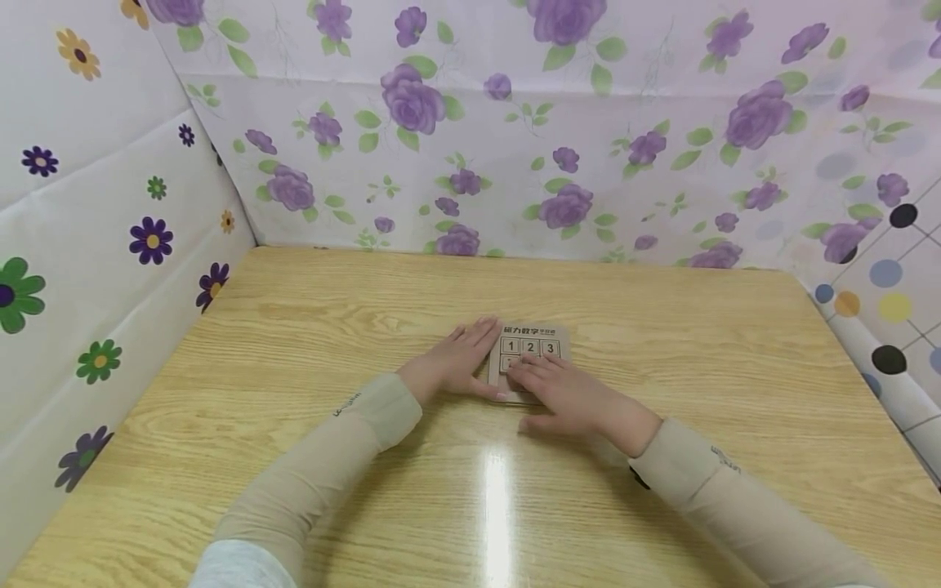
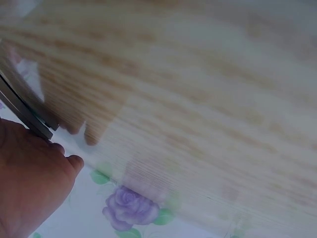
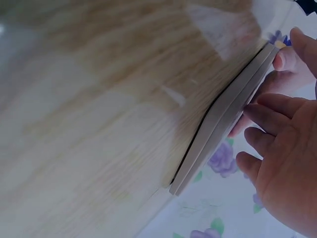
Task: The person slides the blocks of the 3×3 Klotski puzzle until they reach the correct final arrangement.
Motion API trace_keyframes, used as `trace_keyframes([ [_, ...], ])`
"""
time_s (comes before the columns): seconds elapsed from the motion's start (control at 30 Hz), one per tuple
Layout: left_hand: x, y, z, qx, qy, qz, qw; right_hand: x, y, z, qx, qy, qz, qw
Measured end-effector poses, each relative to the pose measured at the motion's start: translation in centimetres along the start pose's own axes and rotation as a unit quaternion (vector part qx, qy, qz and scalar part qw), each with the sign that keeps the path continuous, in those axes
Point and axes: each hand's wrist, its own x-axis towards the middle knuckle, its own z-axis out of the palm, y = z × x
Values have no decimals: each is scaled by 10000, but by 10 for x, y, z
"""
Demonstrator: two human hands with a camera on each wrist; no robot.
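Observation:
A flat, light-brown number sliding puzzle lies on the table, with printed characters along its top. Tiles 1, 2 and 3 show in its upper row; fingers cover much of the lower rows. My left hand rests against the puzzle's left side, its fingers extended near the far corner and its thumb at the near corner. From the right, my right hand reaches over the board, fingertips touching the tiles below the top row. The right wrist view shows the puzzle's edge side-on, beside the slightly bent right fingers.
Wood-grain table surrounds the puzzle, with a bright glare streak in front. A purple-flowered cloth hangs at the back. Patterned cloths flank the left and right. Beige sleeves cover both forearms.

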Motion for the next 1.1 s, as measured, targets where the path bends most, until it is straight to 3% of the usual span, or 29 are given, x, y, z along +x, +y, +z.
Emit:
trace_keyframes([
  [0.63, 0, 0, -1, 265, 168, 9, 9995, -29, 1, -2, 2, 226, -18, 9997],
  [1.1, -1, 1, -3, 336, 149, 47, 9993, -28, 0, 2, -48, 186, 25, 9998],
])
